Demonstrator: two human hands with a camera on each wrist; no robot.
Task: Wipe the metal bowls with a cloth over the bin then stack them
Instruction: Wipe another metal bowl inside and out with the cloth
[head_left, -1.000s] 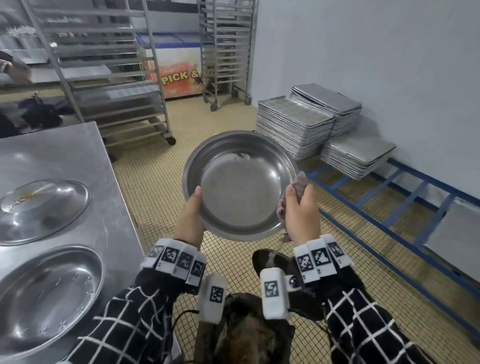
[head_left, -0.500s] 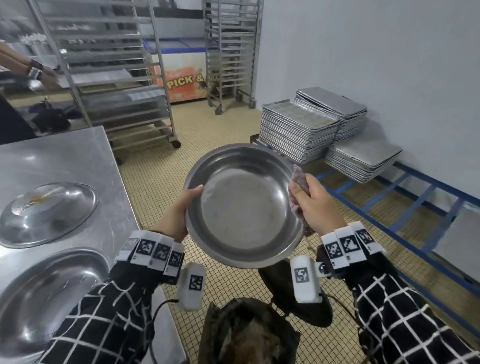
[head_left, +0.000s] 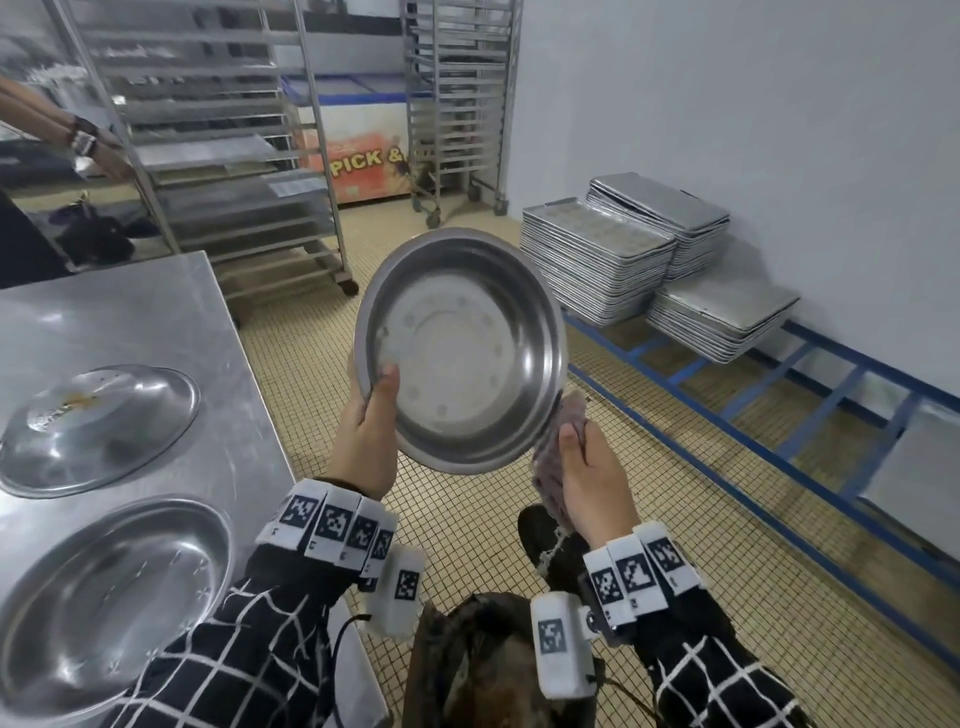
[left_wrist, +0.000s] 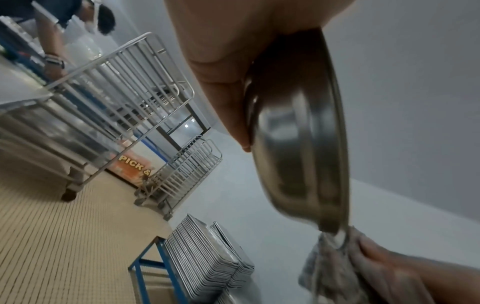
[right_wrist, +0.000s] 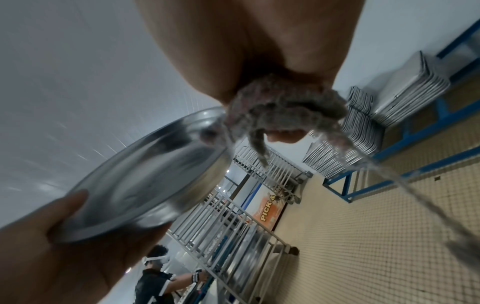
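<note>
The bowl (head_left: 460, 348) now stands tilted steeper above the bin (head_left: 488, 670) — left hand (head_left: 366, 441) fingers pinching its rim, right hand (head_left: 592, 473) fingers bunching the cloth (head_left: 550, 467) lower on the edge — so wiping seems nearly round.

At the centre of the frame a round, shallow metal bowl (head_left: 462, 351) is held tilted, its inside facing the camera. The left hand (head_left: 366, 431) grips its lower left rim, thumb inside. The right hand (head_left: 587, 467) presses a crumpled greyish-purple cloth (head_left: 553, 457) against the lower right rim. At lower left, a steel table (head_left: 156, 322) carries two more metal bowls (head_left: 104, 597). A dark bin (head_left: 467, 665) sits at bottom centre.
</note>
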